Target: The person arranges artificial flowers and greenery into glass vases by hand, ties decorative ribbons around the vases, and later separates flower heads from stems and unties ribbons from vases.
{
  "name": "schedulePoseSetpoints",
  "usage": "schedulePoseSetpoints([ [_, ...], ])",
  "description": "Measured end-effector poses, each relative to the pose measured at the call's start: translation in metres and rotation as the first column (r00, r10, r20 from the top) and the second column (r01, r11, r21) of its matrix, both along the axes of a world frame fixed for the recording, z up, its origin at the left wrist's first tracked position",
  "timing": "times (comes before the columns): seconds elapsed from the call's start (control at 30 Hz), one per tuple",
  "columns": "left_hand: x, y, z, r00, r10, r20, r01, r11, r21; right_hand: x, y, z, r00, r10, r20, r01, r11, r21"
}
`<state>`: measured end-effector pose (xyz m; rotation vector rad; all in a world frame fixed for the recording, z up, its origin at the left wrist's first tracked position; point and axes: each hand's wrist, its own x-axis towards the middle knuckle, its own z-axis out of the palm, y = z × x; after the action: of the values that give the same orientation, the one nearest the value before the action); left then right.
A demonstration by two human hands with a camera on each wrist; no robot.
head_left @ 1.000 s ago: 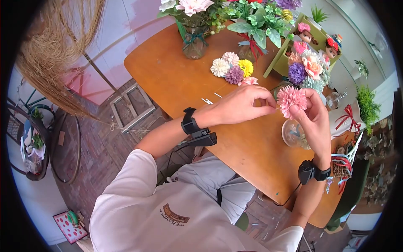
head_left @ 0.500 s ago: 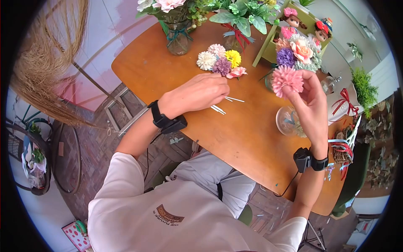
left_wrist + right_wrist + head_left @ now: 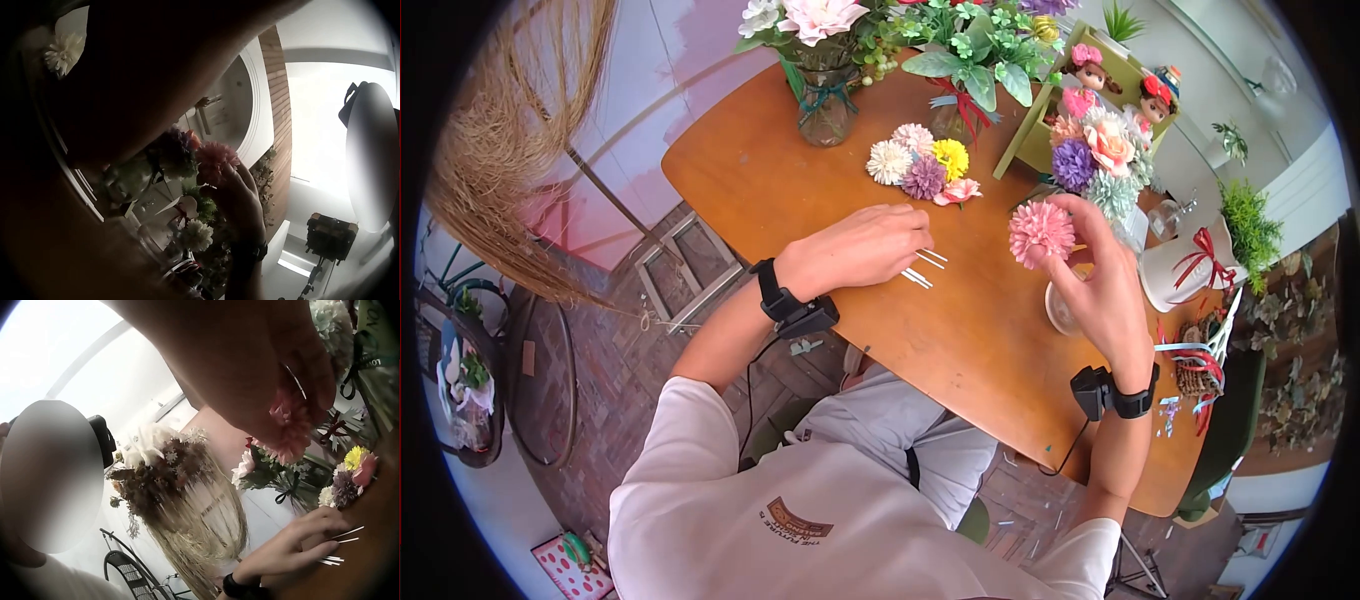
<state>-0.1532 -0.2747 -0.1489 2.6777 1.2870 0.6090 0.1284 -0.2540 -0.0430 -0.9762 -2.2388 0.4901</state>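
Observation:
My right hand [image 3: 1103, 290] holds up a fluffy pink artificial flower head [image 3: 1041, 234], pinched between thumb and fingers above the table. In the right wrist view the same pink flower [image 3: 289, 434] sits below the dark fingers, and a thin bright line shows between them. Palm down, my left hand [image 3: 862, 245] lies low over the tabletop, fingertips right at several thin white sticks [image 3: 917, 278]. The right wrist view shows this left hand [image 3: 300, 544] with its fingers stretched toward the sticks. The left wrist view is mostly dark.
Loose flower heads [image 3: 924, 178] in white, purple, yellow and pink lie beyond the left hand on the wooden table [image 3: 735, 175]. Behind stand a glass vase [image 3: 828, 115] of flowers and a green box [image 3: 1030, 130] with dolls. A white pot [image 3: 1175, 275] stands at the right.
My left hand has moved left and down, away from the pink flower to the white sticks. My right hand keeps the flower and has shifted slightly left.

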Motion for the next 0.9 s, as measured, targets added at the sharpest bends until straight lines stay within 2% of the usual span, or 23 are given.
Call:
schedulePoseSetpoints([
  [0.1, -0.003, -0.006, -0.003, 1.0, -0.017, 0.008, 0.017, 1.0, -0.006, -0.005, -0.002, -0.001, 0.997, 0.004, 0.074, -0.006, 1.0, 0.025],
  [0.2, -0.008, -0.012, -0.008, 0.999, -0.032, -0.033, 0.034, 0.998, 0.056, -0.012, -0.003, -0.002, 0.992, -0.012, 0.122, 0.013, 1.0, -0.009],
  [0.27, -0.012, -0.014, -0.012, 0.999, -0.039, 0.034, 0.037, 0.998, 0.05, -0.019, -0.004, -0.006, 0.99, -0.046, 0.133, 0.055, 0.997, -0.062],
  [0.4, -0.015, -0.023, -0.016, 0.989, -0.057, 0.138, 0.05, 0.997, 0.053, -0.036, 0.001, -0.016, 0.983, -0.055, 0.177, 0.063, 0.997, -0.042],
  [0.53, -0.019, -0.025, -0.018, 0.982, -0.074, 0.172, 0.065, 0.996, 0.055, -0.06, 0.019, -0.025, 0.981, -0.087, 0.175, 0.076, 0.995, 0.069],
  [0.6, -0.018, -0.026, -0.019, 0.979, -0.071, 0.193, 0.061, 0.997, 0.054, -0.071, 0.031, -0.029, 0.967, -0.148, 0.205, 0.09, 0.959, 0.267],
  [0.7, -0.016, -0.031, -0.024, 0.975, -0.041, 0.217, 0.027, 0.997, 0.067, -0.085, 0.051, -0.037, 0.957, -0.238, 0.164, 0.164, 0.915, 0.368],
  [0.8, -0.015, -0.031, -0.032, 0.959, -0.025, 0.281, -0.011, 0.992, 0.126, -0.095, 0.074, -0.053, 0.959, -0.251, 0.13, 0.165, 0.872, 0.46],
  [0.9, -0.016, -0.033, -0.034, 0.949, -0.021, 0.313, -0.02, 0.992, 0.127, -0.099, 0.094, -0.077, 0.942, -0.285, 0.18, 0.189, 0.888, 0.42],
])
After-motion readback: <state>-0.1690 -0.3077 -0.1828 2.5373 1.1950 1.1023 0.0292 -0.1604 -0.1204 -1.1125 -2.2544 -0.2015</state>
